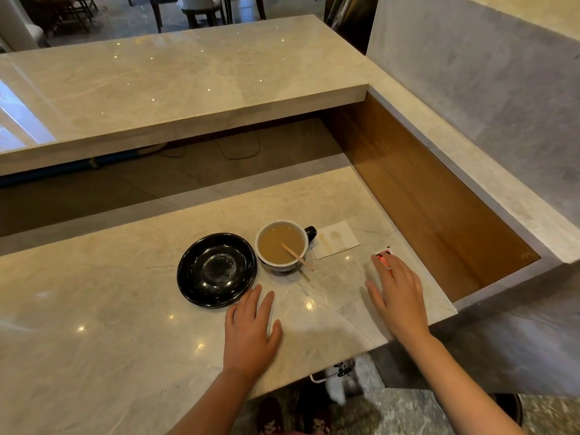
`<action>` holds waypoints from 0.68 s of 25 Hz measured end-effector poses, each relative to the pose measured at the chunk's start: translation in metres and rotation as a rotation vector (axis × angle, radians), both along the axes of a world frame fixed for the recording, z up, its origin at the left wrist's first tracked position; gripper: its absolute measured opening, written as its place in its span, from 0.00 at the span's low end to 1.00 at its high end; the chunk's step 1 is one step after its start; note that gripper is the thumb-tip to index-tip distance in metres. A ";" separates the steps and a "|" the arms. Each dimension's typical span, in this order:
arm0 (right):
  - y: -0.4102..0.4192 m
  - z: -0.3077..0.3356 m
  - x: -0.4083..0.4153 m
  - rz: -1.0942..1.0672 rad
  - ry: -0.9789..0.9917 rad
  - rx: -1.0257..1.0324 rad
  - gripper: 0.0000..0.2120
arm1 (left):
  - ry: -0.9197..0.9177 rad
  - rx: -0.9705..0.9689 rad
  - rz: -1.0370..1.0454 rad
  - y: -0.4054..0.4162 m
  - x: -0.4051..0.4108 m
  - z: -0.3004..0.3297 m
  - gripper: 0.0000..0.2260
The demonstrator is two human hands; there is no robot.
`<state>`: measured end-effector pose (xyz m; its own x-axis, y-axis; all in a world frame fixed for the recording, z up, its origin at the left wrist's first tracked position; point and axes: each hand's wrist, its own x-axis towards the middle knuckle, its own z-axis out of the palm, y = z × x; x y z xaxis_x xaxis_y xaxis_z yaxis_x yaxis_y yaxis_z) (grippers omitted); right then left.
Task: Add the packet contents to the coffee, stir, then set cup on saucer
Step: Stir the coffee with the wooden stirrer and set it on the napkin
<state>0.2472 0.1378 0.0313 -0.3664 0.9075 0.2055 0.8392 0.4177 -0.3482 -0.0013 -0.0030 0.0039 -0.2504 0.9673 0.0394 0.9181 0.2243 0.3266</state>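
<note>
A cup (266,260) with a white inside and a dark handle stands on the marble counter, full of light brown coffee. A wooden stirrer (298,257) leans in it, its end poking over the near rim. Touching the cup's left side lies an empty black saucer (216,270). A small red and white packet (383,255) lies flat to the right of the cup. My right hand (397,291) rests flat with its fingertips on the packet, covering most of it. My left hand (249,331) lies flat on the counter just in front of the saucer, holding nothing.
A white stained napkin (334,240) lies behind the cup's handle. The counter edge (439,318) runs close past my right hand, with a wood-lined recess (423,208) beyond it. A raised marble bar top (175,86) spans the back.
</note>
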 end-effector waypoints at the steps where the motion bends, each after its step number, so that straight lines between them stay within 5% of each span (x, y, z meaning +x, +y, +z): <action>1: -0.002 0.008 -0.011 0.052 0.054 0.009 0.25 | -0.001 0.006 -0.001 0.000 0.000 0.000 0.24; 6: -0.018 0.035 -0.068 0.395 0.026 0.149 0.28 | -0.005 0.018 -0.004 -0.001 0.001 -0.002 0.24; 9: -0.018 0.035 -0.088 0.396 0.012 0.208 0.27 | -0.005 0.012 0.003 -0.001 0.001 -0.003 0.24; 15: -0.005 0.030 -0.110 0.368 0.036 0.316 0.05 | -0.010 0.006 0.014 0.000 0.001 -0.005 0.24; 17: -0.004 0.033 -0.112 0.379 0.054 0.308 0.05 | -0.011 0.004 0.014 -0.001 0.001 -0.006 0.24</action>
